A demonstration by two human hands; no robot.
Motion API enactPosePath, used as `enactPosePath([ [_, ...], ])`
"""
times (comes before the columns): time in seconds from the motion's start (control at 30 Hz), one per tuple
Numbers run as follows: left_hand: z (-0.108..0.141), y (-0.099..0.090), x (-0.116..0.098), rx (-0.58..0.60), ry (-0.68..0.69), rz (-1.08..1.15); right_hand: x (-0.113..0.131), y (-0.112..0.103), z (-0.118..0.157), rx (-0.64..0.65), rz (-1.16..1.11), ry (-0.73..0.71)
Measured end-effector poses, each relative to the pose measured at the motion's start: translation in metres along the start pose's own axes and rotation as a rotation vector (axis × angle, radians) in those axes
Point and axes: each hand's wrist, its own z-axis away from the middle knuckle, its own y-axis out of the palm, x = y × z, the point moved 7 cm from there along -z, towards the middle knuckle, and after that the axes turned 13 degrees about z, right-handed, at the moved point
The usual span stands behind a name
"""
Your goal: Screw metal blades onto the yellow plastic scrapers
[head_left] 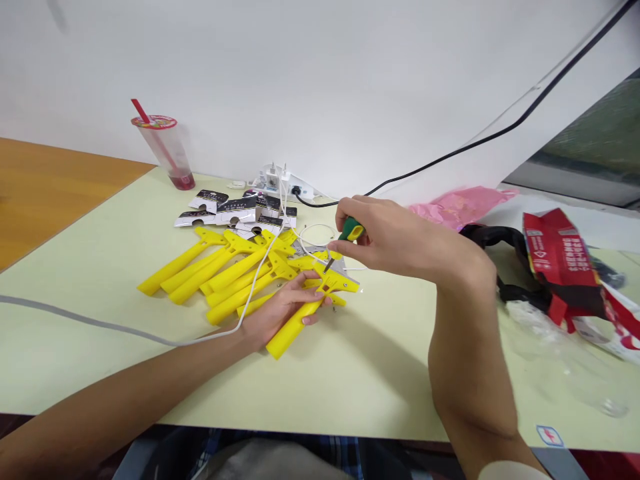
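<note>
Screwdriver (352, 229), yellow scraper (295, 327), printed cards (235, 212), red bag (560, 263)

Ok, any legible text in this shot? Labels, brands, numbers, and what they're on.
Nothing can be quoted; every marking is too small or blurred:
Black-and-white printed cards: white print, unreadable.
Cup lid: red printed design, unreadable.
Red plastic packaging: white characters, unreadable.
Small sticker near the table edge: red mark, unreadable.

White wall (320, 80) behind pale-green desk (360, 380), wood tbl (60, 193) left.
</note>
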Motion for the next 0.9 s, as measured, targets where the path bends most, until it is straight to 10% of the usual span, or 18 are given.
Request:
enactPosePath([
  [0.9, 0.0, -0.002, 0.0, -0.024, 0.025, 0.02, 0.017, -0.001, -0.001, 0.043, -0.103, -0.129],
])
